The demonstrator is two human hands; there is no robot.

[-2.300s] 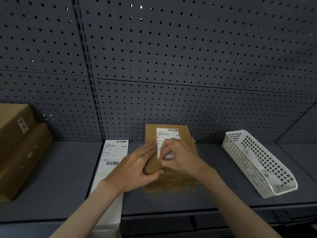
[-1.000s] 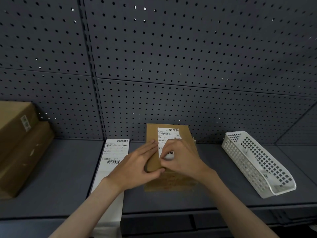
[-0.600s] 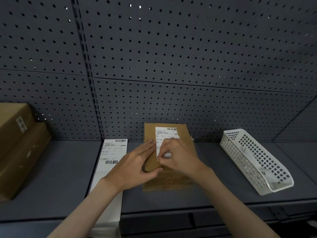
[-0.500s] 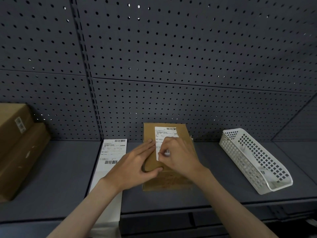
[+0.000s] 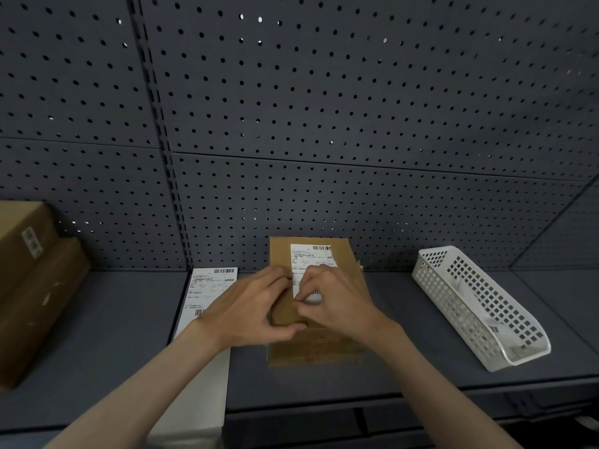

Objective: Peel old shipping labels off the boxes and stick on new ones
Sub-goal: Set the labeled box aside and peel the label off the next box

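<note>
Hands busy: left hand (image 5: 249, 306) flat, steadying the box (image 5: 311, 306), right hand (image 5: 334, 303) pinching its old label's (image 5: 309, 257) corner, peeling barely begun.

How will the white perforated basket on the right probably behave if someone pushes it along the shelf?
The white basket looks like thin plastic full of holes, so it is probably light and should slide easily on the smooth shelf. It is long and low, so tipping seems unlikely. Pushed at one end, it may well swing round instead of moving straight.
</note>
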